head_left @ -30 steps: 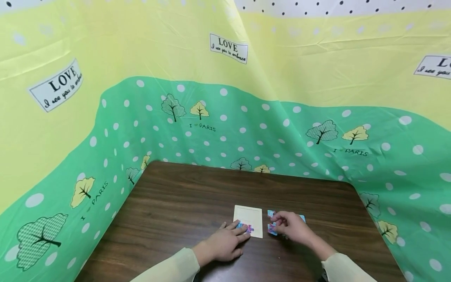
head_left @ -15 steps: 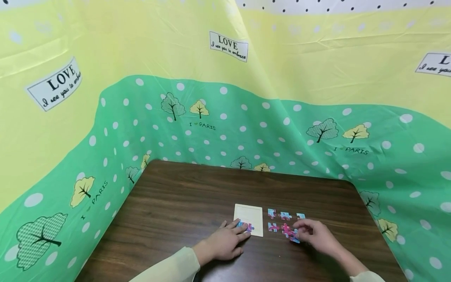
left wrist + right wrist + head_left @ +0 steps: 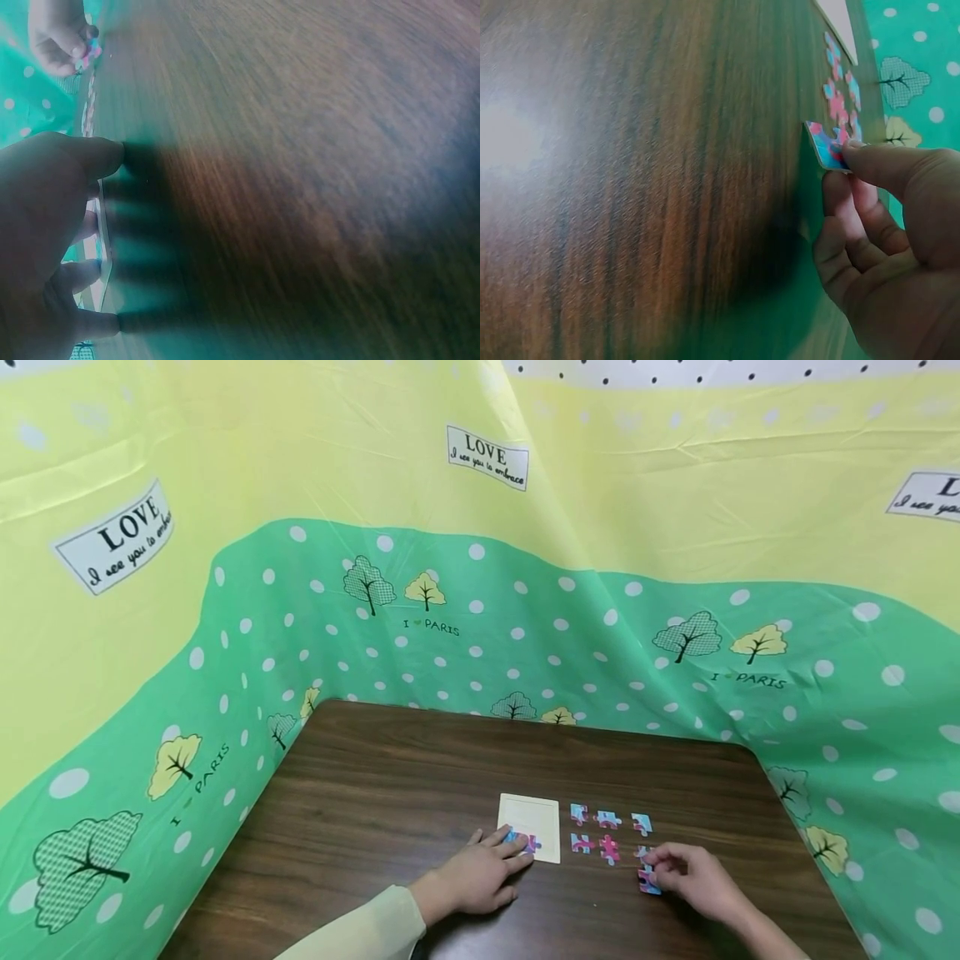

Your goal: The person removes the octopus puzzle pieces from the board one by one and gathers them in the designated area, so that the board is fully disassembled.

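My left hand (image 3: 478, 875) lies with fingers spread over the lower left of a cream puzzle tray (image 3: 550, 827), its fingertips touching blue and purple puzzle pieces (image 3: 532, 842) set along the tray's bottom edge. Part of those pieces is hidden under the fingers. To the right, my right hand (image 3: 696, 878) pinches a blue and pink puzzle piece (image 3: 823, 147) between thumb and fingers; in the right wrist view it is tilted up off the table. Loose pieces lie beside it, among them a pink puzzle piece (image 3: 609, 849) and a blue corner piece (image 3: 641, 823).
Between the tray and the right hand, more loose pieces lie in two rough rows, including a blue and pink one (image 3: 578, 813). All rest on a dark wooden table (image 3: 390, 768). A green and yellow patterned curtain (image 3: 450, 677) hangs around its far and side edges.
My right hand has moved right from the pieces near the tray, then slightly toward me, drawing a piece away from the pink one. The left hand has stayed on the tray.
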### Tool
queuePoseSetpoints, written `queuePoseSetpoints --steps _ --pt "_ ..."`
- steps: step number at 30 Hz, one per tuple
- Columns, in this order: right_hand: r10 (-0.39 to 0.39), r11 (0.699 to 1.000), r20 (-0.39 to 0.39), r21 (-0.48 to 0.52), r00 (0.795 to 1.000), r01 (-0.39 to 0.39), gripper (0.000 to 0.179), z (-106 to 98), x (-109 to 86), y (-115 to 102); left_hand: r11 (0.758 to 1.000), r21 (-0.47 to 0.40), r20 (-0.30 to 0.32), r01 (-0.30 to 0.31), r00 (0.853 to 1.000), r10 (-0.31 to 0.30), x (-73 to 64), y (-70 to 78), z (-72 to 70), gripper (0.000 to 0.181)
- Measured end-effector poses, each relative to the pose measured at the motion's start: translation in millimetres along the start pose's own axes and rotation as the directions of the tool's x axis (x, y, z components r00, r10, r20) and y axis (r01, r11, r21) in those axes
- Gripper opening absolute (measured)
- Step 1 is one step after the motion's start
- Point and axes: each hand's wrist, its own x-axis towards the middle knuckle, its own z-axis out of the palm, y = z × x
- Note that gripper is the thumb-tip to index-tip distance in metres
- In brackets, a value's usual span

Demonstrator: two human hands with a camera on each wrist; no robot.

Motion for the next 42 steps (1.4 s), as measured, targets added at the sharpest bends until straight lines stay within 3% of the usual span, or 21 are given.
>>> queuePoseSetpoints --steps 12,17,26,42 --pt "0.003 0.998 -0.028 -0.061 1.0 -0.005 0.014 0.5 -3.5 11.6 1.0 -0.008 -0.008 -0.004 1.0 0.004 0.6 -0.9 0.2 0.061" --pt "0.033 0.995 -0.06 -0.091 0.998 -0.038 0.012 3.8 -3.9 9.1 1.0 -0.03 -0.008 0.0 1.0 0.0 0.6 -1.7 -0.7 0.061" --pt "0.108 0.991 -0.067 -0.077 0.992 -0.114 0.013 6.9 -2.1 8.6 1.0 0.004 -0.037 -0.009 0.999 0.009 0.1 -3.7 5.9 0.06" --pt "0.094 0.983 -0.108 -0.15 0.99 -0.11 0.007 8.5 -3.4 2.0 1.0 0.017 -0.107 -0.005 0.994 0.006 -9.9 -8.8 8.8 0.059"
